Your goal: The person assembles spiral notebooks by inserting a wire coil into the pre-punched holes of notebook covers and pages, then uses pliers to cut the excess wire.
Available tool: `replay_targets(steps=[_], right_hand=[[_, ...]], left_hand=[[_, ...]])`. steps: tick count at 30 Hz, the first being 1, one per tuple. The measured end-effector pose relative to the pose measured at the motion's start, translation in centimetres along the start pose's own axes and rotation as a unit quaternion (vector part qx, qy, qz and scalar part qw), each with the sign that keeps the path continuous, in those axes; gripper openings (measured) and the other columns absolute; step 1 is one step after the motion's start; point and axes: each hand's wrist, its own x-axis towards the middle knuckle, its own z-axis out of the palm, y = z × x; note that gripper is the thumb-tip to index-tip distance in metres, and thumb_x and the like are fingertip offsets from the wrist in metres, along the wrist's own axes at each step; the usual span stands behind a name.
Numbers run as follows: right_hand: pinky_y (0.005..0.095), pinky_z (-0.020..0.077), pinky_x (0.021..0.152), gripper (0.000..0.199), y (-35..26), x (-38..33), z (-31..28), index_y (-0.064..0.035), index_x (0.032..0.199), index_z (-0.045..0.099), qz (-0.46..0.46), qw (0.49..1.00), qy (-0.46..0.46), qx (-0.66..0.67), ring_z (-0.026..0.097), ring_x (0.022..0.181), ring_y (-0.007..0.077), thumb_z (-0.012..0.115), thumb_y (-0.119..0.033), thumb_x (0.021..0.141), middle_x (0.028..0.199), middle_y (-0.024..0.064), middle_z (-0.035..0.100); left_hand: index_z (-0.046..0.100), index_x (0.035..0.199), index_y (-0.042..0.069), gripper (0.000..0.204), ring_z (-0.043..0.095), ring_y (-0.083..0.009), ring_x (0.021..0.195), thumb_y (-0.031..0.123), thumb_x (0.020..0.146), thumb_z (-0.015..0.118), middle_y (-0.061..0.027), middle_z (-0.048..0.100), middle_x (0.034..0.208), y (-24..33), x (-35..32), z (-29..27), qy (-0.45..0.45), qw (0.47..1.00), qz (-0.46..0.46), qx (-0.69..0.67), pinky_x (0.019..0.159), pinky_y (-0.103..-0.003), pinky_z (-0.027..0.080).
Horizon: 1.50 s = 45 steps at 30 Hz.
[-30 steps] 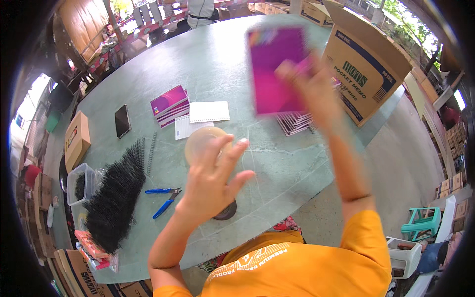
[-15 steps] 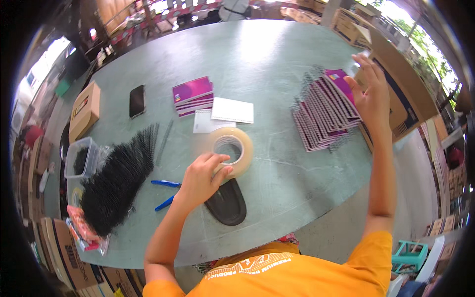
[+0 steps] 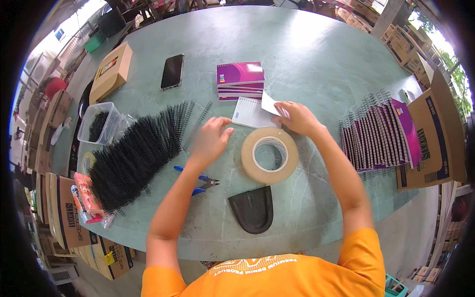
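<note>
My right hand (image 3: 298, 119) pinches the edge of a white sheet (image 3: 269, 103), which is tilted up off the table. Partly beneath that sheet lies a small ruled paper pad (image 3: 250, 112) with punched holes along its top. At the pad's left edge is my left hand (image 3: 212, 139), empty, its thumb and fingers apart and slightly blurred. A stack of purple notebooks (image 3: 241, 74) lies just beyond the pad. Nearer me is a big roll of clear tape (image 3: 247, 161). Black spiral coils (image 3: 136, 158) are heaped left of my left hand, with one loose coil (image 3: 198, 123) beside them.
Blue-handled cutters (image 3: 200, 189) and a dark rounded pad (image 3: 252, 210) lie close to me. Coil-bound purple notebooks (image 3: 376, 136) lean by an open carton (image 3: 430, 133) at right. On the left are a clear tub (image 3: 106, 123), a phone (image 3: 172, 72) and a cardboard box (image 3: 111, 72).
My right hand has come from the bound notebooks at the right to the papers in the middle and lifted a white sheet. My left hand has left the tape roll. The view has shifted.
</note>
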Motion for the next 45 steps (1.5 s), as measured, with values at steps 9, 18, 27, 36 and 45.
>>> replay_targets(steps=[9, 18, 27, 36, 45], right_hand=[[0.0310, 0.0504, 0.078, 0.020, -3.9, 1.5, -2.0, -0.0001, 0.105, 0.055, 0.036, 0.633, 0.260, 0.728, 0.060, 0.091, 0.0143, 0.056, 0.003, 0.086, 0.099, 0.0101, 0.063], [0.0299, 0.0471, 0.084, 0.044, -0.3, -0.1, -2.1, -0.0050, 0.120, 0.052, 0.134, 0.883, 0.278, 0.354, 0.056, 0.101, 0.0204, 0.069, -0.015, 0.082, 0.117, 0.0108, 0.056], [0.0417, 0.0400, 0.096, 0.062, -0.8, 4.7, 0.5, -0.0070, 0.114, 0.060, 0.147, 0.984, -0.095, -0.029, 0.052, 0.111, 0.0303, 0.082, -0.033, 0.062, 0.113, 0.0139, 0.059], [0.0382, 0.0530, 0.074, 0.059, -2.7, 5.5, -3.0, 0.0019, 0.121, 0.051, 0.195, 0.957, -0.090, 0.196, 0.061, 0.098, 0.0289, 0.074, -0.018, 0.071, 0.107, 0.0164, 0.062], [0.0352, 0.0571, 0.067, 0.050, -9.6, -1.8, -4.7, 0.0017, 0.133, 0.032, 0.154, 0.795, 0.025, 0.586, 0.061, 0.092, 0.0218, 0.052, -0.014, 0.090, 0.112, 0.0145, 0.055]], left_hand=[[0.057, 0.117, 0.002, 0.035, 0.061, -0.0154, 0.087, 0.019, 0.087, 0.064, -0.0091, 0.065, 0.101, 5.7, 5.6, 3.3, -0.061, 0.875, -0.101, -0.469, 0.071, -0.031, 0.051], [0.053, 0.109, 0.002, 0.024, 0.055, -0.0091, 0.063, 0.004, 0.086, 0.060, -0.0044, 0.062, 0.084, 2.2, 9.6, -0.9, -0.128, 0.968, -0.048, -0.210, 0.051, -0.024, 0.044], [0.055, 0.097, 0.005, 0.011, 0.062, -0.0138, 0.078, 0.005, 0.086, 0.058, -0.0067, 0.062, 0.090, 1.6, 3.2, -2.8, -0.008, 0.777, -0.185, -0.602, 0.070, -0.030, 0.052], [0.044, 0.124, 0.008, 0.042, 0.061, -0.0184, 0.090, -0.004, 0.086, 0.056, -0.0131, 0.055, 0.109, 4.8, -0.9, -1.2, 0.170, 0.781, -0.169, -0.577, 0.071, -0.030, 0.057], [0.054, 0.125, 0.007, 0.047, 0.050, -0.0314, 0.112, 0.024, 0.083, 0.066, -0.0207, 0.041, 0.131, 9.3, -2.0, 2.1, 0.140, 0.982, 0.026, 0.121, 0.093, -0.047, 0.039]])
